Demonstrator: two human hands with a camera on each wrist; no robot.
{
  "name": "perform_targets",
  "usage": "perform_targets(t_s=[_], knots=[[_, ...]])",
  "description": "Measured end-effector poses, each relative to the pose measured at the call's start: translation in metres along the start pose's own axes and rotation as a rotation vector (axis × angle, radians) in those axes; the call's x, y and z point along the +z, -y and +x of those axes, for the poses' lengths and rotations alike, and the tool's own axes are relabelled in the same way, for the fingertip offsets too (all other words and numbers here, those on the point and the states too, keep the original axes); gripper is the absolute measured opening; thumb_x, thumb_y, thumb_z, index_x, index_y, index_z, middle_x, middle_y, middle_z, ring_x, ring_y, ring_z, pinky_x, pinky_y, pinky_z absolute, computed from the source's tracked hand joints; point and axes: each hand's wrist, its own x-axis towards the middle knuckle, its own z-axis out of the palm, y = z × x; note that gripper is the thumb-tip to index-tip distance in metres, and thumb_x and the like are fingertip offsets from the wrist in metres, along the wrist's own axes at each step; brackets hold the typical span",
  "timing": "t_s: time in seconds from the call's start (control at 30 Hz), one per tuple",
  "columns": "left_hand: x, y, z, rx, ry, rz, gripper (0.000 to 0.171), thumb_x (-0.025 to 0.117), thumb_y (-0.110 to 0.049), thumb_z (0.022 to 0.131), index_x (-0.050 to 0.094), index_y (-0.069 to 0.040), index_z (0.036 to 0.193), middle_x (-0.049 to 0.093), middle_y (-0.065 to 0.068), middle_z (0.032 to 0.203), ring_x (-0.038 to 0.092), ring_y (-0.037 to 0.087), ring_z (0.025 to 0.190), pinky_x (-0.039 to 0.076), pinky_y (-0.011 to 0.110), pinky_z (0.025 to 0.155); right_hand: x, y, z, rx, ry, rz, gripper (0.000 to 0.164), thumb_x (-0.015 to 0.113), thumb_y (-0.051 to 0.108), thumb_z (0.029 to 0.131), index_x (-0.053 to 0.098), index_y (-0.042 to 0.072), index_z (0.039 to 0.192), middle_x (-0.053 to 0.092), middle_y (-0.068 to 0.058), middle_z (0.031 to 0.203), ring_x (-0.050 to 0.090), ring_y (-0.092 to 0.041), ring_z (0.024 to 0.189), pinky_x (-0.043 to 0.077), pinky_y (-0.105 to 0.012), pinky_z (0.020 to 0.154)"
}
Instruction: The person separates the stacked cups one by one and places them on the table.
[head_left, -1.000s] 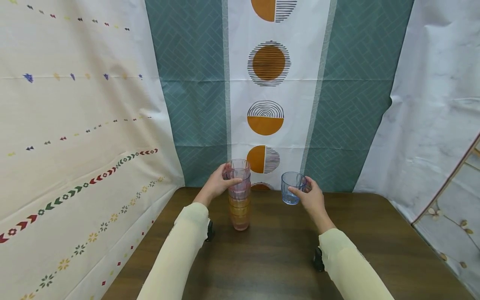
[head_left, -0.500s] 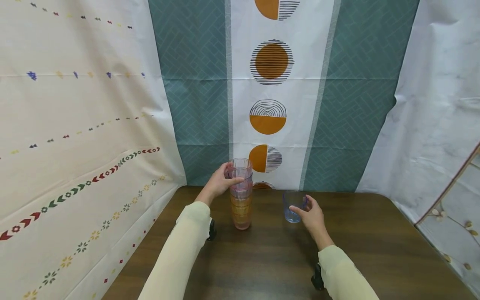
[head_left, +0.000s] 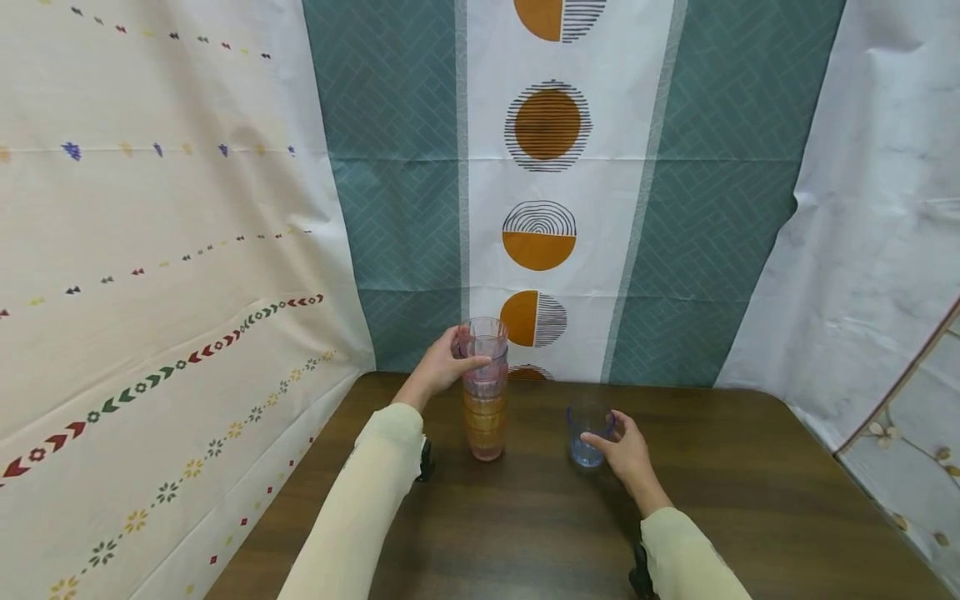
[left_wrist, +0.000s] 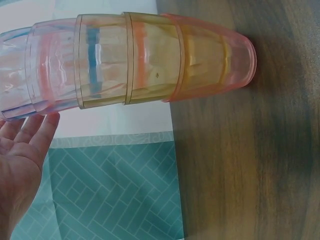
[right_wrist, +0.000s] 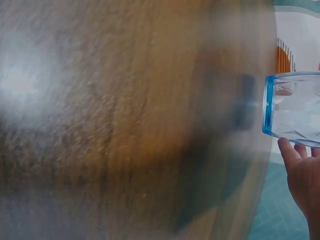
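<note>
A tall stack of nested clear plastic tumblers [head_left: 485, 410] stands upright on the table, with amber and pink tones lower down and paler pink at the top. My left hand [head_left: 441, 367] grips the stack near its top, thumb across the front. In the left wrist view, fingertips of the left hand [left_wrist: 22, 155] touch the side of the upper tumblers [left_wrist: 102, 60]. To the right, a clear blue tumbler [head_left: 587, 452] is upright in my right hand [head_left: 630, 457], held between thumb and fingers. The right wrist view shows this blue tumbler [right_wrist: 292, 107] slightly above the tabletop, over its reflection.
The dark brown wooden table [head_left: 510, 533] spreads under both hands. A teal and white cloth [head_left: 405, 250] hangs behind its back edge. Patterned pale cloth [head_left: 187, 350] borders the left side, and marbled white cloth [head_left: 840, 300] the right.
My right hand has lowered the blue tumbler from above the table's back edge toward the tabletop. The left hand keeps its grip on the stack, and the head view has shifted slightly.
</note>
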Motion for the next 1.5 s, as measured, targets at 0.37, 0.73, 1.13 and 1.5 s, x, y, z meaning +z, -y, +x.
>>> perform_targets(t_s=[0.37,0.73,1.13,1.5], knots=[[0.000,0.000,0.000,-0.002,-0.001,-0.003,0.091,0.081,-0.050,0.079,0.035,-0.014,0.149,0.046,0.012,0.148,0.044,0.032,0.135,0.039,0.052,0.108,0.001,-0.007,-0.002,0.023,0.040,0.026,0.091,0.080,0.020,0.086,0.021,-0.005,0.150,0.029,-0.030,0.152,0.032,-0.047,0.138,0.035,-0.058,0.108],[-0.001,-0.002,0.001,-0.006,0.012,-0.016,0.092,0.080,-0.049,0.080,0.033,-0.014,0.151,0.043,0.012,0.151,0.042,0.031,0.138,0.037,0.051,0.110,-0.008,-0.008,-0.003,0.046,0.098,-0.058,0.097,0.079,0.030,0.086,0.018,-0.009,0.150,0.031,-0.034,0.150,0.034,-0.049,0.137,0.035,-0.059,0.108],[0.001,-0.004,0.000,-0.004,0.015,-0.021,0.092,0.080,-0.048,0.080,0.033,-0.013,0.151,0.043,0.012,0.151,0.041,0.031,0.138,0.037,0.051,0.110,-0.026,0.011,0.001,0.021,0.110,-0.099,0.099,0.074,0.044,0.089,0.016,-0.006,0.153,0.023,-0.032,0.155,0.026,-0.048,0.141,0.029,-0.058,0.112],[0.001,-0.002,-0.002,0.004,0.007,-0.017,0.090,0.080,-0.046,0.082,0.033,-0.013,0.151,0.043,0.012,0.151,0.041,0.032,0.138,0.037,0.051,0.110,-0.036,0.039,0.011,-0.005,0.098,-0.141,0.103,0.069,0.055,0.088,0.016,-0.003,0.155,0.021,-0.029,0.158,0.023,-0.045,0.144,0.025,-0.056,0.115]])
